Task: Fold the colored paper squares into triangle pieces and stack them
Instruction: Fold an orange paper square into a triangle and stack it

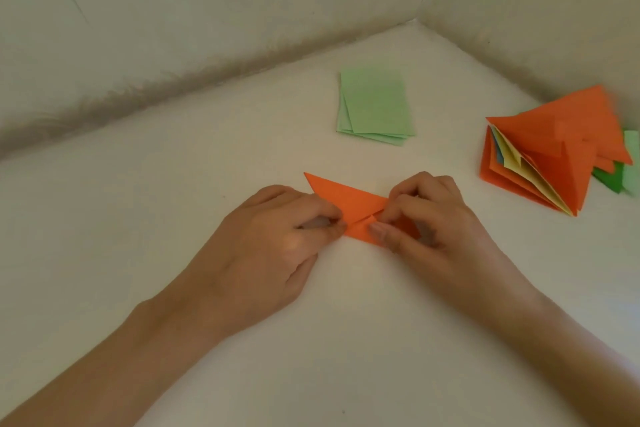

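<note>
1. Locate the workpiece: the orange paper piece (346, 199) lies flat on the white surface (346, 305), near its middle and well apart from both walls.
2. Check your left hand (263, 246). Its fingertips are closed onto the left end of the lower fold, pinning it to the surface.
3. Check your right hand (429, 218). Its thumb and curled fingers are pinched on the small flap at the centre seam; the right end of the piece is hidden under this hand.
4. Note the governing relation. The long axis of the piece runs from the far-left point down toward the near right, and the seam sits directly between your two hands. Both hands touch the paper; the right is the one on the flap. Judged from this, the next crease should follow that seam, with the left hand acting as the anchor.
5. Note the supply: the stack of light green squares (375, 107) lies unfolded, toward the far corner of the surface, beyond the workpiece.
6. Note the output: the pile of folded triangles (554, 149) rests at the right edge, orange on top, with yellow and blue layers showing inside and green pieces beneath. No container is present.
</note>
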